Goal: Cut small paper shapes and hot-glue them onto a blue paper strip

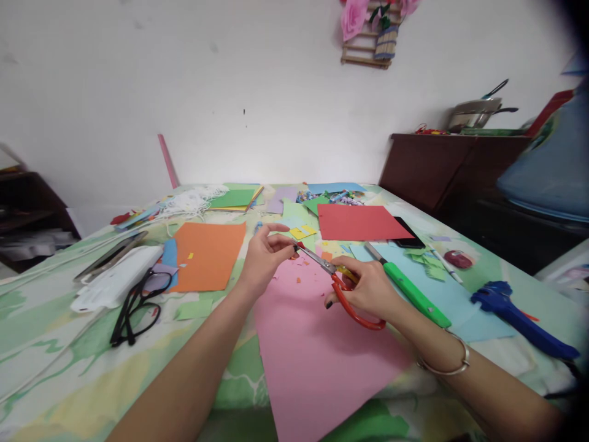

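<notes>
My right hand [368,287] grips a pair of scissors [338,281] with red-orange handles, blades pointing left and away from me. At the blade tips, a small piece of red paper [300,245] is pinched between the thumb and fingers of my left hand [270,256]. Both hands hover over a pink sheet of paper [317,356], on which tiny red and orange scraps [298,280] are scattered. A small yellow paper piece [302,232] lies just beyond my left fingertips.
Orange sheet [209,255], black glasses [138,307] and a white power strip [117,279] lie left. On the right are a red sheet [359,222], a phone [407,233], a green-handled knife [414,293] and a blue glue gun [524,319]. White string [191,201] is heaped at the back.
</notes>
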Action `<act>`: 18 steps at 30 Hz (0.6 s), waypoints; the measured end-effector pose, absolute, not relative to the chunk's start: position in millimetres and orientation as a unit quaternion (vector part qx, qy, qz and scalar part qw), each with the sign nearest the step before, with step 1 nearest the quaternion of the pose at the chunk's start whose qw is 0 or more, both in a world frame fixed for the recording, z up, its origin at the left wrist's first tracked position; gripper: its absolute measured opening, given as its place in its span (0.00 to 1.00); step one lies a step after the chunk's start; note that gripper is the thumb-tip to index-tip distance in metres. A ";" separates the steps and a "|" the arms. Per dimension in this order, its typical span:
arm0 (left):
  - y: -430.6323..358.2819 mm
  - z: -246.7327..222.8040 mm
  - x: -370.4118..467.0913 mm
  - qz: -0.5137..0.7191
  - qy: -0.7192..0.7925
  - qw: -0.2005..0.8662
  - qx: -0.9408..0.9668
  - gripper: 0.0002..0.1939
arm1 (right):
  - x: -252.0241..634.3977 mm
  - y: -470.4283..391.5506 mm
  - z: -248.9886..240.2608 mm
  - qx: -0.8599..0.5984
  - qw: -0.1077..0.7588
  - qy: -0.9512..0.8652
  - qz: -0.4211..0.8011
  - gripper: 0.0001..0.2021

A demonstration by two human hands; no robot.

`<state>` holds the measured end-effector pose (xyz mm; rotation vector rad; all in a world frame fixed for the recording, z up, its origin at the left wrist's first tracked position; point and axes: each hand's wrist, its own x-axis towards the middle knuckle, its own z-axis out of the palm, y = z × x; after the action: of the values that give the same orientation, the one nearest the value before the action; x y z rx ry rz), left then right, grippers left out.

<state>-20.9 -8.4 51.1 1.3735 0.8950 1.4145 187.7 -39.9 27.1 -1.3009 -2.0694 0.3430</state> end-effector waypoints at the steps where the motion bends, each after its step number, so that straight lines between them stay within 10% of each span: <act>1: -8.3 50.8 -21.2 0.576 0.362 0.471 0.561 0.18 | 187.8 -39.8 27.0 -0.498 0.330 -0.790 0.138 0.21; 18: -10.1 49.4 -18.3 0.573 0.304 0.583 0.489 0.18 | 188.5 -39.2 28.1 -0.471 0.341 -0.729 0.361 0.21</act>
<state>-18.3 -10.1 49.4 1.1411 0.7104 1.3386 188.5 -39.2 28.1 -1.2264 -1.8964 0.9392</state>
